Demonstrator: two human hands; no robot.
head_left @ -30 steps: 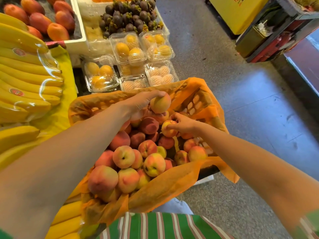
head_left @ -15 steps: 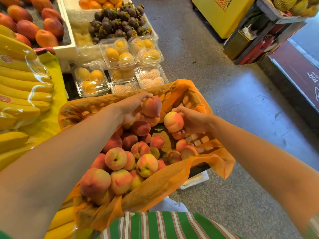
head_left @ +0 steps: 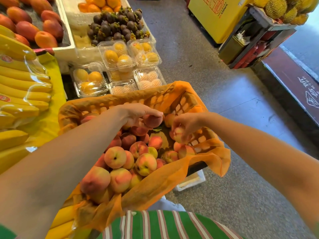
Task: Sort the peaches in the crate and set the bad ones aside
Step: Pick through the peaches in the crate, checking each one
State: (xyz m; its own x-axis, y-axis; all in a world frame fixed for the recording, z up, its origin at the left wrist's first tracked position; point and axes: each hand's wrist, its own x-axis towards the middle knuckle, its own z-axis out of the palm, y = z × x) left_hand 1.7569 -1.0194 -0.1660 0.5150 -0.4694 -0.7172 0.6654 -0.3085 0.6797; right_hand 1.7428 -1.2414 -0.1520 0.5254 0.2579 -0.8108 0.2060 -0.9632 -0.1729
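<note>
While both hands hover over the far end of the crate [head_left: 183, 101], inspection is in hand: left hand [head_left: 138, 114] grip round a reddish peach [head_left: 152, 120], right hand [head_left: 187, 123] grip pinching a paler peach [head_left: 178, 134]. Next, probably: judge each; rejects leave the crate.

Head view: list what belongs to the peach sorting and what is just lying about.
In the job: crate with orange liner; peaches piled in it; left grip holding one peach; right grip holding a second peach.

Lying about: bananas; mangoes; mangosteens; clear fruit boxes; durians; yellow carton.
</note>
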